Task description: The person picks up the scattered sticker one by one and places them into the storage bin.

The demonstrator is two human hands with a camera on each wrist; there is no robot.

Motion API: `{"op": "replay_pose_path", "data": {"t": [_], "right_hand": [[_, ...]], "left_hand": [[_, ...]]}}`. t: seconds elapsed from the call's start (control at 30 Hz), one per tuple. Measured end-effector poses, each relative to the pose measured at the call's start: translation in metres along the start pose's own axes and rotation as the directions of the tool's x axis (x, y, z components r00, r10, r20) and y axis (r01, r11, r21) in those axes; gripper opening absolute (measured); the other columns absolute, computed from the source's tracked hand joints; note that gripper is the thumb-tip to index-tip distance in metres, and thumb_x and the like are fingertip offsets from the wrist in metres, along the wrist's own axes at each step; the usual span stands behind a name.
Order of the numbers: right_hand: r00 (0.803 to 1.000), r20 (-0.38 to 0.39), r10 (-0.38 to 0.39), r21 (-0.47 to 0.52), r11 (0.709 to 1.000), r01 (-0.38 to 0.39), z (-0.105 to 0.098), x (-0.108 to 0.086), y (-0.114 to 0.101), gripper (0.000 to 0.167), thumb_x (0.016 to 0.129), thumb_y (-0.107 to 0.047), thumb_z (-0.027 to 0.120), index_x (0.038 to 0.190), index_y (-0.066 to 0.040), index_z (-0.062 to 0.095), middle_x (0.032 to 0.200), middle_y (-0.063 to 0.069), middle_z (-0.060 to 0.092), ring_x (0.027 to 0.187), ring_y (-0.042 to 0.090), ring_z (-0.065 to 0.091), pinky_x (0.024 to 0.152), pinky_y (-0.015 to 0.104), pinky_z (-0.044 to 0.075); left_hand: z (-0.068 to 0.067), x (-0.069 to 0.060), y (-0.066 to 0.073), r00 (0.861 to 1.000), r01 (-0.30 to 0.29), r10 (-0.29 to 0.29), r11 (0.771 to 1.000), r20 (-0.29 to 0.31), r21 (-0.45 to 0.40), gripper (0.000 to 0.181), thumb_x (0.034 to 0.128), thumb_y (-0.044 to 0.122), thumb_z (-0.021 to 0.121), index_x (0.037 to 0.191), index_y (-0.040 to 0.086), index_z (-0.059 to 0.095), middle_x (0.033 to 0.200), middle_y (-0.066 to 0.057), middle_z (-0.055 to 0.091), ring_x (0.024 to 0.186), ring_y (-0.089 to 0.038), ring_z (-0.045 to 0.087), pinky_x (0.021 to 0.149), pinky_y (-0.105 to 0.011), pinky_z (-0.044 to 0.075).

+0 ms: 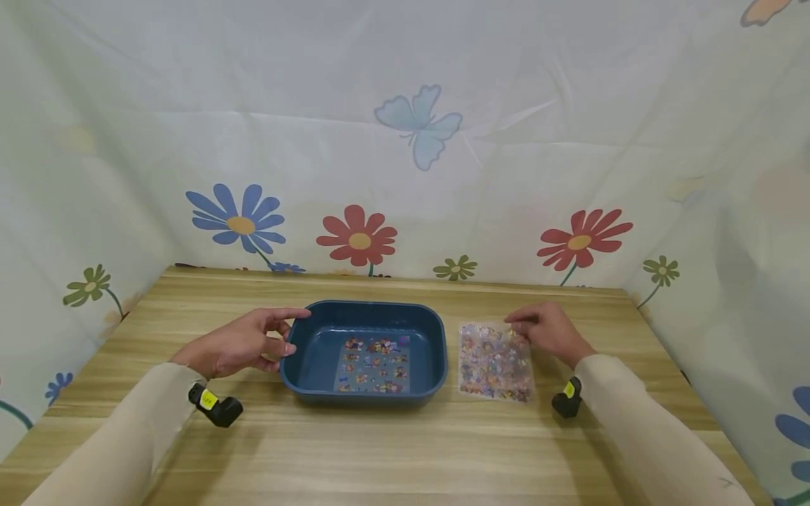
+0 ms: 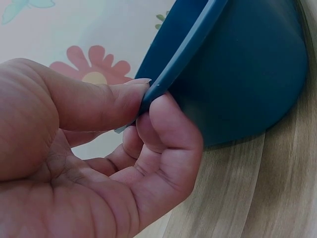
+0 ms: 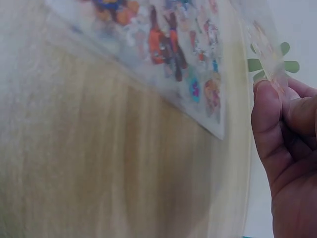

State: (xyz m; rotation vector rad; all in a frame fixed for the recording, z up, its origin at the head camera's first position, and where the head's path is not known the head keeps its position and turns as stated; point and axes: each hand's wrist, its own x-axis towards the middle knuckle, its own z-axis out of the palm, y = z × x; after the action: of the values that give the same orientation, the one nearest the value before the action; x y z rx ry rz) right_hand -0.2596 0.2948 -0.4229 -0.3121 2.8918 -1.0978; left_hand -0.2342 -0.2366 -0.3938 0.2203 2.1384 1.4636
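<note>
A dark blue rectangular basin (image 1: 315, 360) stands on the wooden table, and my left hand (image 1: 243, 343) pinches its left rim between thumb and fingers. Flat on the basin's floor lies a clear sticker sheet (image 1: 372, 367) printed with small cartoon figures. To the right of the basin are clear sticker sheets (image 1: 493, 369), lying close over one another; how many I cannot tell. My right hand (image 1: 552, 332) pinches the upper right edge of one sheet. In the right wrist view that sheet (image 3: 263, 47) is bent up in my fingers, apart from another sheet (image 3: 158, 42) below.
The table (image 1: 392, 457) has light wood grain. A white curtain (image 1: 304, 140) with printed flowers and a butterfly hangs behind it and at both sides. Each wrist carries a small black camera (image 1: 218, 407).
</note>
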Motion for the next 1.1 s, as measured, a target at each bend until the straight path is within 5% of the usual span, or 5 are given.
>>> {"op": "replay_pose_path", "data": {"t": [1.1], "right_hand": [[1.000, 0.012, 0.015, 0.191, 0.981, -0.017, -0.013, -0.012, -0.027, 0.022, 0.101, 0.002, 0.060, 0.117, 0.010, 0.073, 0.104, 0.022, 0.075, 0.076, 0.015, 0.067, 0.067, 0.026, 0.059]], "left_hand": [[-0.004, -0.001, -0.003, 1.000, -0.005, 0.004, 1.000, 0.012, 0.016, 0.077, 0.0969, 0.002, 0.068, 0.164, 0.012, 0.031, 0.115, -0.016, 0.045, 0.088, -0.025, 0.060, 0.074, -0.035, 0.059]]}}
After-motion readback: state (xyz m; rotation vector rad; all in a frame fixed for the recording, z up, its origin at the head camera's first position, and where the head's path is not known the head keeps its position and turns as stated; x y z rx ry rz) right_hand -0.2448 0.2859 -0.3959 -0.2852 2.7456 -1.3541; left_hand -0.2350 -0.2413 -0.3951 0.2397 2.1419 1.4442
